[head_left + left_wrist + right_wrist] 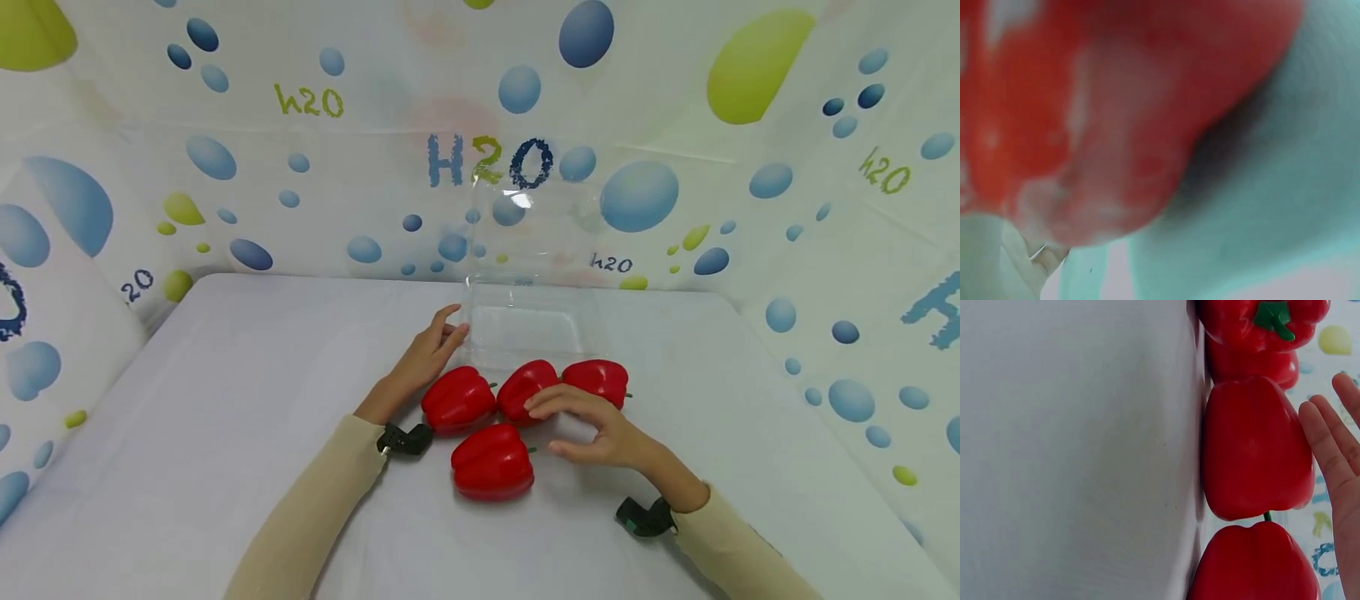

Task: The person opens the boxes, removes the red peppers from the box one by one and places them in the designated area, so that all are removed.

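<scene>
Several red bell peppers lie on the white table: a left one [457, 402], a middle one [522, 387], a right one [595, 377] and a nearer one [492, 464]. Behind them stands a clear plastic container [525, 329], its lid [540, 225] raised. My left hand [429, 357] is at the container's left edge, fingers loosely bent; whether they touch it I cannot tell. In the left wrist view a blurred pepper [1129, 125] fills much of the frame. Over the middle pepper hovers my right hand [592, 427], fingers spread from the thumb, holding nothing.
A white cloth covers the table [285, 358]. Behind it hangs a curtain [390, 183] with blue and green drops. Dark wrist cameras are strapped at the left sleeve [330, 500] and the right sleeve [738, 550].
</scene>
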`<action>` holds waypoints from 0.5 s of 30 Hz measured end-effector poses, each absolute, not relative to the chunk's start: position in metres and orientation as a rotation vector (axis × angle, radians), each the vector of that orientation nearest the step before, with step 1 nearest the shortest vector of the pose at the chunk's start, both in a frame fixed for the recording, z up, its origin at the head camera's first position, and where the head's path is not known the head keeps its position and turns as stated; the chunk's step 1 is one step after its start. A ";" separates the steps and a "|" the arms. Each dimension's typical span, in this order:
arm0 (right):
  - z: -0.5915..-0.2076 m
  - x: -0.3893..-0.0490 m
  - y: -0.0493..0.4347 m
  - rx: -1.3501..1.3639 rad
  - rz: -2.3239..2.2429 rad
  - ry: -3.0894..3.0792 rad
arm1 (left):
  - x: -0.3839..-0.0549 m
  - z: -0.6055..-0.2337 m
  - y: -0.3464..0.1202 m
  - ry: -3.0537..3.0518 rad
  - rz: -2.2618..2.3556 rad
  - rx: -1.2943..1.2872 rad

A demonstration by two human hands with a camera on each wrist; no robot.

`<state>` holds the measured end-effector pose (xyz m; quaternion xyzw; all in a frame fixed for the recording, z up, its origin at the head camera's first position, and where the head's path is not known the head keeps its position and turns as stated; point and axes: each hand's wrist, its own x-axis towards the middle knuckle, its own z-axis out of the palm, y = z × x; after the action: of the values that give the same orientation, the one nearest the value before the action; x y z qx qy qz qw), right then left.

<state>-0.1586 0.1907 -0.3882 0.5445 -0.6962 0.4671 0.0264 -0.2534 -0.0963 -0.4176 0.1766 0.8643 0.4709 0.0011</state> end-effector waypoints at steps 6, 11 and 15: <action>-0.385 -0.166 0.192 1.662 1.429 -2.165 | -0.254 -0.416 -0.102 2.709 1.453 0.534; -0.376 -0.171 0.197 1.629 1.419 -2.178 | -0.256 -0.412 -0.107 2.712 1.437 0.502; -0.371 -0.177 0.201 1.557 1.388 -2.223 | -0.259 -0.407 -0.111 2.719 1.403 0.487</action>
<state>-0.1771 0.2007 -0.3708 0.5104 -0.7284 0.4548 0.0467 -0.2585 -0.1107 -0.4066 0.1572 0.8774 0.4527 0.0219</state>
